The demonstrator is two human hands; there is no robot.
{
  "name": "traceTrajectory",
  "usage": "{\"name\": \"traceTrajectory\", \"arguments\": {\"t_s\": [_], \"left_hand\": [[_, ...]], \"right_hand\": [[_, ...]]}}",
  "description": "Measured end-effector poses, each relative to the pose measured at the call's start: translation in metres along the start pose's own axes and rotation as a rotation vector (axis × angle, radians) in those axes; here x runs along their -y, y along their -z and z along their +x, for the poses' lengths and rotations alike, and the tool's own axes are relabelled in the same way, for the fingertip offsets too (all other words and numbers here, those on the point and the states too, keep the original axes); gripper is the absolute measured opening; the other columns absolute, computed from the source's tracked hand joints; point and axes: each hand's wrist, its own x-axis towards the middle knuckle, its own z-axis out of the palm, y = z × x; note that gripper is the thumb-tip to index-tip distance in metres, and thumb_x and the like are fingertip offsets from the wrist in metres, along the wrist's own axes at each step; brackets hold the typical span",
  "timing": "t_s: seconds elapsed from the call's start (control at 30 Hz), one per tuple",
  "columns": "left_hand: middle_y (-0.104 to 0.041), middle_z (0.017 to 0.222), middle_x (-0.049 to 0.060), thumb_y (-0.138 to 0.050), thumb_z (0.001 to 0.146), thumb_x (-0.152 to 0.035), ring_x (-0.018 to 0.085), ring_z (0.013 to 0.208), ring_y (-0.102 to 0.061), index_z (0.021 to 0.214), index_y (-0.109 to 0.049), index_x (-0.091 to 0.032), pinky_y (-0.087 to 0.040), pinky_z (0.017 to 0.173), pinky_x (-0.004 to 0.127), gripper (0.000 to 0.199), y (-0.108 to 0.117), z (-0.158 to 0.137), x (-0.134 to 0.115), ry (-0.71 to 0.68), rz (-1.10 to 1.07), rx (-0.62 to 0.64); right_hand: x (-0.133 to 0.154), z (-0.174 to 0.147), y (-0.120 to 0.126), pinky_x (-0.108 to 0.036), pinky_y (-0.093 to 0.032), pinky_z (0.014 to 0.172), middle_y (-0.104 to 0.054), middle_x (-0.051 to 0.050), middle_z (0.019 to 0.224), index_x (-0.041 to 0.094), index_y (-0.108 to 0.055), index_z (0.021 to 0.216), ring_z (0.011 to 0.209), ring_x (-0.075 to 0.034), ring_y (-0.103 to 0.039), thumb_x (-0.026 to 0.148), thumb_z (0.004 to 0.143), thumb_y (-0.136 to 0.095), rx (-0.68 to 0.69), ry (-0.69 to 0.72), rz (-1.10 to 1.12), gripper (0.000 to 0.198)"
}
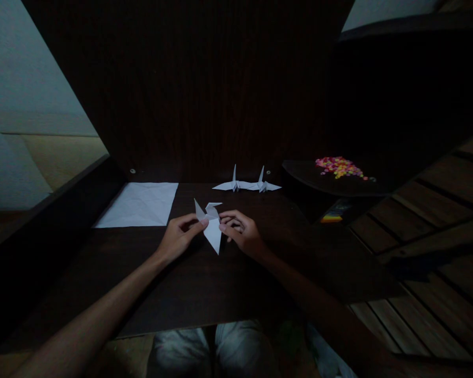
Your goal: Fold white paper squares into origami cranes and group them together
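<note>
Between my hands is a white origami crane, held just above the dark desk with one wing pointing toward me. My left hand pinches its left side, thumb on top of the paper. From the right, my right hand grips the other edge between thumb and curled fingers. Beyond them, two finished-looking paper cranes stand side by side against the back panel, wings touching or overlapping. To the left, a creased white sheet of paper lies flat.
A dark wooden desk bears everything, with a raised side board at left. On a rounded shelf at right lies a heap of small colourful pieces. Under it is a small item with a rainbow-coloured edge.
</note>
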Motion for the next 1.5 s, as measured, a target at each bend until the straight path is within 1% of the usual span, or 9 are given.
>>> {"name": "traceTrajectory", "arguments": {"t_s": [0.13,0.37,0.6,0.73,0.83,0.93,1.17,1.4,1.5], "left_hand": [[-0.072,0.087,0.005,-0.068,0.074,-0.043,0.023,0.079,-0.065,0.093,-0.07,-0.015,-0.05,0.073,0.032,0.035,-0.002,0.0,0.002,0.01,-0.042,0.038],[-0.072,0.099,0.009,-0.074,0.068,-0.041,0.026,0.094,-0.065,0.091,-0.071,-0.015,-0.05,0.087,0.038,0.035,-0.004,0.0,0.003,-0.007,-0.087,0.015],[-0.062,0.123,0.015,-0.079,0.06,-0.045,0.031,0.116,-0.055,0.096,-0.07,-0.014,-0.046,0.095,0.041,0.048,-0.001,0.002,0.001,-0.044,-0.196,0.004],[-0.061,0.124,0.016,-0.083,0.055,-0.04,0.031,0.104,-0.063,0.114,-0.061,-0.015,-0.054,0.081,0.038,0.067,-0.001,0.003,0.003,0.106,-0.322,-0.058],[-0.065,0.117,0.013,-0.082,0.056,-0.029,0.027,0.099,-0.065,0.113,-0.06,-0.016,-0.053,0.08,0.035,0.063,-0.002,0.005,0.009,0.157,-0.408,-0.076],[-0.07,0.097,0.008,-0.081,0.057,-0.024,0.022,0.086,-0.068,0.109,-0.062,-0.015,-0.053,0.078,0.033,0.056,-0.005,0.005,0.013,0.197,-0.439,-0.035],[-0.072,0.087,0.006,-0.085,0.053,-0.026,0.018,0.075,-0.068,0.104,-0.06,-0.015,-0.053,0.069,0.027,0.058,-0.009,0.004,0.012,0.301,-0.483,-0.034],[-0.071,0.075,0.003,-0.082,0.058,-0.027,0.014,0.062,-0.065,0.1,-0.062,-0.014,-0.047,0.058,0.022,0.049,-0.007,0.003,0.012,0.347,-0.461,0.042],[-0.068,0.07,-0.001,-0.081,0.058,-0.024,0.012,0.058,-0.061,0.102,-0.061,-0.015,-0.043,0.053,0.02,0.049,-0.007,0.002,0.011,0.299,-0.414,0.069]], "right_hand": [[-0.001,0.0,-0.001,-0.022,-0.049,0.055,-0.064,-0.003,0.084,0.02,-0.059,0.107,0.073,-0.014,-0.061,0.035,0.072,-0.071,-0.011,-0.003,-0.041,0.04],[-0.009,0.003,-0.004,-0.027,-0.054,0.07,-0.066,-0.004,0.084,0.019,-0.062,0.095,0.081,-0.016,-0.064,0.033,0.069,-0.074,-0.037,-0.009,0.057,0.032],[-0.008,0.001,-0.006,-0.033,-0.059,0.061,-0.063,-0.002,0.085,0.017,-0.06,0.088,0.067,-0.015,-0.066,0.029,0.062,-0.077,0.083,-0.093,0.341,0.033],[-0.006,0.001,-0.004,-0.03,-0.057,0.058,-0.066,-0.004,0.075,0.016,-0.063,0.091,0.069,-0.018,-0.067,0.033,0.071,-0.069,0.072,-0.086,0.281,0.028],[-0.005,0.001,-0.004,-0.024,-0.052,0.05,-0.067,-0.006,0.082,0.016,-0.066,0.084,0.061,-0.014,-0.063,0.036,0.075,-0.065,-0.002,-0.049,0.129,0.022],[-0.005,0.0,-0.006,-0.022,-0.048,0.046,-0.063,-0.001,0.071,0.017,-0.064,0.087,0.051,-0.009,-0.056,0.034,0.073,-0.068,-0.065,-0.027,0.04,0.022],[-0.004,0.003,-0.009,-0.019,-0.049,0.04,-0.059,0.007,0.069,0.025,-0.036,0.1,0.052,-0.01,-0.056,0.024,0.056,-0.08,-0.156,-0.014,0.265,0.063],[-0.003,0.005,-0.006,-0.02,-0.049,0.04,-0.063,0.005,0.074,0.026,-0.027,0.123,0.054,-0.011,-0.058,0.021,0.049,-0.083,-0.173,-0.091,0.339,0.092],[-0.006,0.006,-0.006,-0.02,-0.046,0.037,-0.065,0.001,0.074,0.019,-0.047,0.107,0.049,-0.01,-0.057,0.025,0.052,-0.082,-0.124,-0.172,0.349,0.065]]}}
